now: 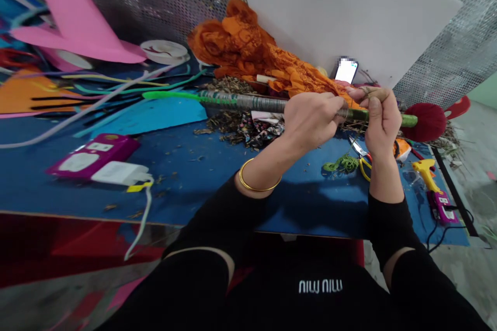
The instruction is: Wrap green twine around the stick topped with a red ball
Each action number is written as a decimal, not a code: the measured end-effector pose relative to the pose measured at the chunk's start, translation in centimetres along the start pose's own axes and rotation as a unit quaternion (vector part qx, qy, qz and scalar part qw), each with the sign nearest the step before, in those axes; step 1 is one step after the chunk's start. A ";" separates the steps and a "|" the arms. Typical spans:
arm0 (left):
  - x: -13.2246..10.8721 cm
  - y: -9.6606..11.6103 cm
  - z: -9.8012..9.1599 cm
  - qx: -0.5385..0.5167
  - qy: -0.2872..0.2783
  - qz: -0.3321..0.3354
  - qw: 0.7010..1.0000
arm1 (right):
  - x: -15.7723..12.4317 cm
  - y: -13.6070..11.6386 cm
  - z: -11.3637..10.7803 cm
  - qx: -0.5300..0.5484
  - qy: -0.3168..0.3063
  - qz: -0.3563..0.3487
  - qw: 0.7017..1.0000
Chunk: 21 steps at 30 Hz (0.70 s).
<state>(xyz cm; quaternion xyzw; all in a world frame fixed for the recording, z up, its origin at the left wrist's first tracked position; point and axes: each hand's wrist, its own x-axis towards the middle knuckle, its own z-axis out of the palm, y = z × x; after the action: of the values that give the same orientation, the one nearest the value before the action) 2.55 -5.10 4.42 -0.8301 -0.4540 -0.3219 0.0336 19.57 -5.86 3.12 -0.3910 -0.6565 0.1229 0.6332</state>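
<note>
A long stick (248, 102) wrapped in grey and green thread lies level across the view, above the table. Its left end is a bright green strip (169, 95); at the right end is a dark red fuzzy ball (426, 122). My left hand (310, 120) is closed around the stick, right of its middle. Close beside it, my right hand (382, 119) pinches a thin olive-green thread at the stick, its fingers bent together. A small heap of green thread (341, 164) rests on the table below. Scissors (361, 158) lie partly behind my right wrist.
Orange cloth (248, 46), dry plant scraps (233, 126) and a lit phone (346, 70) are behind the stick. A purple box (97, 152) with a white plug and cable sits left; a yellow glue gun (426, 171) lies right. Coloured strips and sheets cover the far left.
</note>
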 end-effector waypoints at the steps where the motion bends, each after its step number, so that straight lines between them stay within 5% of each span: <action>1: 0.0 0.1 0.0 -0.001 0.002 0.005 1.000 | 0.1 0.1 -0.1 -0.004 0.000 0.007 1.000; 14: 0.0 0.2 0.6 0.039 0.023 0.084 0.995 | 0.6 0.1 -0.5 0.012 -0.035 0.033 0.999; 21: -0.1 -0.7 0.2 -0.011 0.030 0.035 0.999 | 1.2 -0.6 -1.5 0.109 -0.005 0.069 0.992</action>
<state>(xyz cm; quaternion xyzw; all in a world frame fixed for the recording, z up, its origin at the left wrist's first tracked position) 2.07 -4.66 4.07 -0.8357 -0.4199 -0.3506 0.0493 20.86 -5.97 4.63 -0.3633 -0.6135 0.2393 0.6591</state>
